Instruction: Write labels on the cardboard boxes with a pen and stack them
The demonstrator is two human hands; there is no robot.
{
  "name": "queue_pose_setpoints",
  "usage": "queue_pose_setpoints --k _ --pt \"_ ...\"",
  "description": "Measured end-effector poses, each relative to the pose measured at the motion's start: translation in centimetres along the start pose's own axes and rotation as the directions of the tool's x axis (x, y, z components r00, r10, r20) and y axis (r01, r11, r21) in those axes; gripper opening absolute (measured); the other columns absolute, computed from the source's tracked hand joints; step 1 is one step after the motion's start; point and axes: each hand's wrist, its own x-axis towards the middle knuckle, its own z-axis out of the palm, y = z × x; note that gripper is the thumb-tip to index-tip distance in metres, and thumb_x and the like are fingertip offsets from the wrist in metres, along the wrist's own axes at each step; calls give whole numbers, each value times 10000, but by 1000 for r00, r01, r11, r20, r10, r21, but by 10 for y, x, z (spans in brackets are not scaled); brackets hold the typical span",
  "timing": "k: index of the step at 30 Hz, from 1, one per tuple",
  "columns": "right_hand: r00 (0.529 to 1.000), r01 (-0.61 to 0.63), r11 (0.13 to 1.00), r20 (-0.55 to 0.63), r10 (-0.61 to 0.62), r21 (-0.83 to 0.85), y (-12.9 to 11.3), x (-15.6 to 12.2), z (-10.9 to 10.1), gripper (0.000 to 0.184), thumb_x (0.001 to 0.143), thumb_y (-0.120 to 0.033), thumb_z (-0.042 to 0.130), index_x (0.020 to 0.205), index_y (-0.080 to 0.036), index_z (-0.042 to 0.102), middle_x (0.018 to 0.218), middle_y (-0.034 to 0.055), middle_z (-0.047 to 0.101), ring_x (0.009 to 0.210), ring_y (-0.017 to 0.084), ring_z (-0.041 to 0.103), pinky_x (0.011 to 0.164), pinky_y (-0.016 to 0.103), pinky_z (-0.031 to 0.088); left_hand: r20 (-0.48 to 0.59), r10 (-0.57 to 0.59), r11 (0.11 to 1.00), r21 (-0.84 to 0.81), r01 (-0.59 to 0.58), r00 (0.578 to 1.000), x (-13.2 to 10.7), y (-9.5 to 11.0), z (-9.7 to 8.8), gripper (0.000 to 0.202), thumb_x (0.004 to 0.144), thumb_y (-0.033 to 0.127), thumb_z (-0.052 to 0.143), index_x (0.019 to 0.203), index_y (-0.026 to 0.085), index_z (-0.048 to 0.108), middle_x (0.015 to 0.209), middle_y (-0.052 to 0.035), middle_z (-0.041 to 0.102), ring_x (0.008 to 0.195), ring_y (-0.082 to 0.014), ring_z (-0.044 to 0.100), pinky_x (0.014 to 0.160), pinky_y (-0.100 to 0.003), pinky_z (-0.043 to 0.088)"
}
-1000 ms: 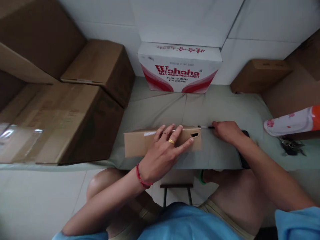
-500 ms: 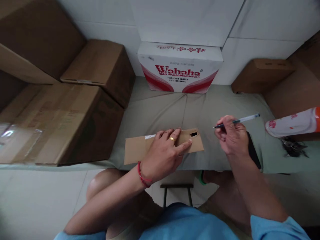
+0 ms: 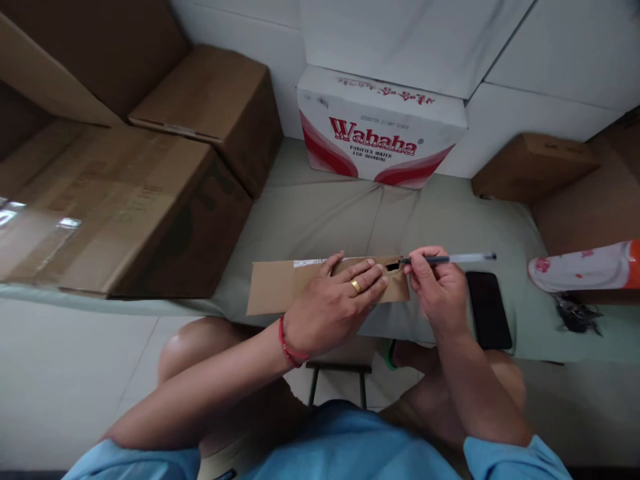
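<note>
A flat strip of brown cardboard [image 3: 274,287] lies near the front edge of the cloth-covered surface. It has a small dark cut-out hole [image 3: 393,267] toward its right end and a white label strip along the back edge. My left hand [image 3: 337,297] rests flat on the cardboard, fingers stretched toward the hole. In my right hand [image 3: 437,287] a pen [image 3: 463,257] is pinched, its clear barrel pointing right. The pen's tip is at the cardboard beside the hole; whether it touches I cannot tell.
A black phone [image 3: 489,310] lies right of my right hand. Beyond it are a white-and-orange package [image 3: 583,265] and a dark bunch of small items [image 3: 577,313]. Large cardboard boxes [image 3: 165,213] stand at left, a Wahaha carton [image 3: 383,130] at the back, a small brown box [image 3: 535,165] back right.
My right hand has brought the pen left to the cardboard's hole. My left hand's fingers have drawn together and lie left of the hole. The phone shows fully now.
</note>
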Motion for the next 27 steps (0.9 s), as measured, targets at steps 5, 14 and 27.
queue_pose_setpoints --k 5,14,27 --pt "962 251 913 -20 -271 -322 -1 2 7 269 1064 -431 590 934 -209 668 727 -25 626 619 96 545 607 237 437 -1 2 1000 15 -2 1000 0 0 1 340 1099 218 522 1409 176 655 1487 -88 696 1397 -233 646 1226 -473 371" --pt "883 430 764 50 -466 -481 2 1 17 174 1069 -318 584 950 -212 654 744 -33 657 623 99 572 627 232 439 1 -1 1000 19 1 1000 -2 1 3 348 1097 202 524 1425 168 639 1505 -88 684 1408 -223 630 1208 -479 369" --pt "911 349 755 11 -413 -555 0 1 20 257 1075 -416 558 937 -216 643 732 -19 648 616 116 547 641 257 427 34 -4 1000 14 4 999 -2 0 4 362 1100 204 514 1440 183 636 1515 -111 674 1428 -237 613 1204 -495 381"
